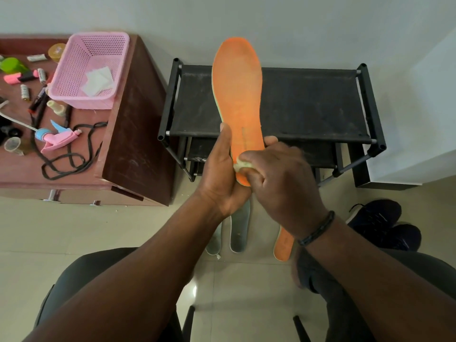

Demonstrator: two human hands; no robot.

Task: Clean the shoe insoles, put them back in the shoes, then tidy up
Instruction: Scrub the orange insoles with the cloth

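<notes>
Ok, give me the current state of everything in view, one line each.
Orange insole: held up, heel end gripped by the left hand.
Right hand: pressing a pale wipe against the insole's heel.
Second orange insole: lying on the floor.
Two grey insoles: on the floor, side by side.
Dark shoes: on the floor.
Pink basket: upright, holding white wipes.
Spray bottle: lying on its side.

To my left stands a brown wooden cabinet, and on its top I see markers, batteries and a black cord. In front of me is a black rack against the pale wall.
</notes>
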